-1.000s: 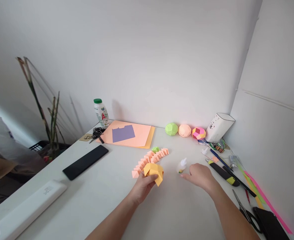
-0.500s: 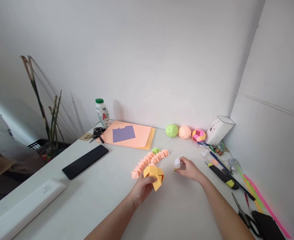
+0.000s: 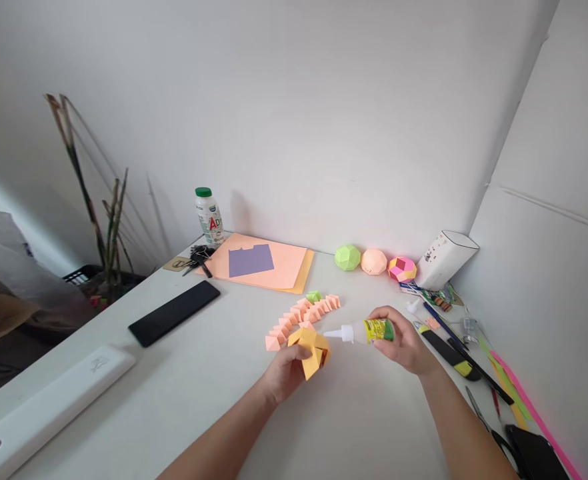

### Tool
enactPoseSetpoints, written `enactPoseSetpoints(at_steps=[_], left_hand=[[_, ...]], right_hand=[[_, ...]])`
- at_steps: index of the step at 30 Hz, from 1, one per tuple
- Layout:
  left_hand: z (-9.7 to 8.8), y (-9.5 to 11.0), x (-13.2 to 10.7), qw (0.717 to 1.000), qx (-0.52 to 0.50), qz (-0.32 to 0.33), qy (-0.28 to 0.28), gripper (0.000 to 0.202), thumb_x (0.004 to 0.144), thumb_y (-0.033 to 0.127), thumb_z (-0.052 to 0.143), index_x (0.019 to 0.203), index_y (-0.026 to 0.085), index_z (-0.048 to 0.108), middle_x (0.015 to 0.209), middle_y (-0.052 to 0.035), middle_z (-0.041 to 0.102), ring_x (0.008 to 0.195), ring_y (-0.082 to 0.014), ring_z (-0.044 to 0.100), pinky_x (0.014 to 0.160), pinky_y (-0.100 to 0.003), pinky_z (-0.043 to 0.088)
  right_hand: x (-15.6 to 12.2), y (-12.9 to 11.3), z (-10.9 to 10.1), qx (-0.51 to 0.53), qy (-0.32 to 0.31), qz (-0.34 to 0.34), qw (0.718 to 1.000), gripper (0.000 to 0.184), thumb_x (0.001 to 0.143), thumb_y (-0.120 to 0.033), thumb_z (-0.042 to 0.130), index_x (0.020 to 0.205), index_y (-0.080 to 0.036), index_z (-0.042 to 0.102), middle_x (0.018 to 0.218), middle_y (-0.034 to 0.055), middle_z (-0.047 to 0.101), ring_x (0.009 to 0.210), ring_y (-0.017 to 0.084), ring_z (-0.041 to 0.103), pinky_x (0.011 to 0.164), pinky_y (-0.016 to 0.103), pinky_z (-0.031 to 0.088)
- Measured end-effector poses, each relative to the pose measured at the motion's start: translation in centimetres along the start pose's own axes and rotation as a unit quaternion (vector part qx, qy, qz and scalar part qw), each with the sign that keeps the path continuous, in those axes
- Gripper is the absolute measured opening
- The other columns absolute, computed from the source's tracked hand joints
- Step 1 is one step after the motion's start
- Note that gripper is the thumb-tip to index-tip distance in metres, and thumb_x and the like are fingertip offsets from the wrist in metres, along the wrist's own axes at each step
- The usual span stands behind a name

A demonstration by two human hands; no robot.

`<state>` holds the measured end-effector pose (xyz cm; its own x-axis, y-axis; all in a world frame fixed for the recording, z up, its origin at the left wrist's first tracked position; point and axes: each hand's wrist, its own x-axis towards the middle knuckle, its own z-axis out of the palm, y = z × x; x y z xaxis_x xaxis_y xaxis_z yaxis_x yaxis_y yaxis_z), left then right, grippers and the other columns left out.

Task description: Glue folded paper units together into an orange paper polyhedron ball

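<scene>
My left hand [image 3: 285, 375] grips an orange folded-paper piece [image 3: 310, 349], thumb across its front and the other fingers mostly behind. In my right hand [image 3: 405, 343] is a glue bottle [image 3: 371, 330] with a yellow-green label and a white nozzle. It lies nearly level, the nozzle tip pointing left at the upper right edge of the orange piece. Whether tip and paper touch, I cannot tell. Just beyond my left hand, rows of small peach folded-paper units [image 3: 290, 320] lie on the table, with green units [image 3: 314, 296] at their far end.
Three paper balls [image 3: 374, 262] line the back wall beside a leaning white box [image 3: 447, 259]. On the right lie a utility knife [image 3: 451, 353], scissors [image 3: 489, 423] and a black phone [image 3: 539, 453]. Leftward are paper sheets [image 3: 291, 260], a bottle [image 3: 209, 217], keys [image 3: 200, 259] and a black slab [image 3: 174, 313].
My right hand has lifted the glue bottle from upright to nearly level, its nozzle now beside the orange piece. My left hand still holds that piece. The view has shifted slightly.
</scene>
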<state>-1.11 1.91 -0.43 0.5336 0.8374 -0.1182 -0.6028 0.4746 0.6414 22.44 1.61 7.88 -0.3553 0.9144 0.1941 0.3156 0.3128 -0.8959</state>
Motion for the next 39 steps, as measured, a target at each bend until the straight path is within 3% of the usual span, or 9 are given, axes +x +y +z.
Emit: enactPoseSetpoints(at_steps=[8,16,26,32,39], left_hand=[[0.59,0.44,-0.23,0.999,-0.016,0.014,-0.026,0.016,0.060,0.014,0.054,0.073,0.012,0.062,0.065,-0.0051,0.056,0.062,-0.0162,0.050,0.060,-0.029,0.036],[0.29,0.21,-0.20,0.999,-0.040,0.006,-0.006,0.023,0.058,0.010,0.053,0.078,0.012,0.065,0.072,-0.0058,0.060,0.067,-0.0170,0.053,0.067,-0.031,0.040],[-0.05,-0.02,-0.09,1.000,-0.023,0.000,0.000,0.021,0.056,0.012,0.055,0.075,0.011,0.065,0.072,-0.0082,0.063,0.066,-0.0179,0.054,0.064,-0.031,0.042],[0.20,0.07,-0.10,0.999,-0.023,0.006,-0.024,0.017,0.055,0.012,0.054,0.070,0.013,0.062,0.068,-0.0058,0.060,0.062,-0.0162,0.053,0.062,-0.030,0.039],[-0.21,-0.13,0.00,1.000,-0.020,-0.002,-0.022,0.019,0.057,0.013,0.054,0.074,0.012,0.062,0.071,-0.0077,0.062,0.065,-0.0181,0.054,0.064,-0.031,0.040]], right_hand=[[-0.07,-0.07,0.37,-0.043,-0.039,0.024,0.998,0.024,0.073,-0.022,0.058,0.096,-0.022,0.052,0.081,0.0000,0.050,0.073,0.016,0.046,0.068,0.027,0.038],[0.23,0.01,0.75,-0.068,-0.060,0.032,0.995,0.023,0.071,-0.025,0.059,0.093,-0.022,0.051,0.077,-0.0011,0.048,0.068,0.015,0.043,0.062,0.026,0.036],[0.24,-0.35,0.76,-0.077,-0.089,0.033,0.993,0.022,0.070,-0.024,0.059,0.091,-0.020,0.052,0.078,-0.0007,0.049,0.068,0.014,0.043,0.062,0.026,0.037],[0.27,-0.19,0.89,-0.082,-0.062,0.036,0.994,0.023,0.072,-0.025,0.059,0.094,-0.021,0.052,0.079,-0.0005,0.050,0.070,0.015,0.045,0.063,0.026,0.038],[0.21,-0.38,0.89,-0.075,-0.089,0.025,0.993,0.022,0.070,-0.023,0.058,0.092,-0.020,0.053,0.078,-0.0010,0.050,0.069,0.014,0.045,0.062,0.025,0.038]])
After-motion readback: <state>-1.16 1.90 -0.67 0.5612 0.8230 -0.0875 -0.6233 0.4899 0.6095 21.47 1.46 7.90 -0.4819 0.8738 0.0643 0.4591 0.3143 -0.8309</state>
